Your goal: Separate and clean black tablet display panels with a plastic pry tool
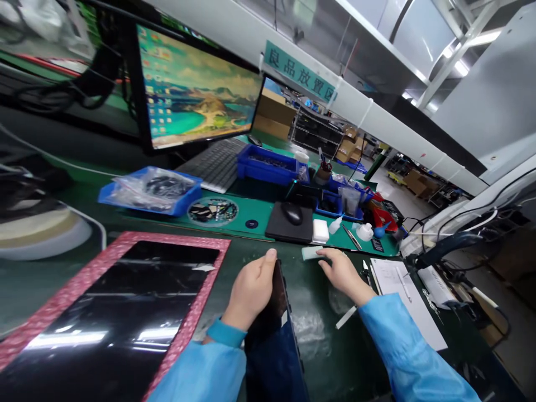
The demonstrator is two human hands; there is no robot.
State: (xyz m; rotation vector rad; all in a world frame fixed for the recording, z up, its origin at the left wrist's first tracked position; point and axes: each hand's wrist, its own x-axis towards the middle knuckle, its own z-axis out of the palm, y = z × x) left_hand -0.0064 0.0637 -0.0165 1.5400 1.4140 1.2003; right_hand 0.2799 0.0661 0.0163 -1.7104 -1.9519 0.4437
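My left hand [251, 287] grips a dark flat panel [270, 335] by its long edge and holds it tilted up on the green work mat. My right hand [343, 273] is a short way to the right, its fingertips pinching a small pale green pad [312, 253]. The pad's far end sticks out toward the panel, and the two are close but apart. To the left lies a large glossy black display panel [109, 296] in a pink bubble-wrap sleeve [176, 290]. Its surface reflects the ceiling lights.
Beyond my hands are a lit monitor [196, 86], a keyboard [215, 164], blue trays [268, 164], and a black mouse [292, 213] on a dark pad. A white sponge [320, 230], small bottles, and tweezers sit nearby. A paper sheet [402, 296] lies right, beside cables.
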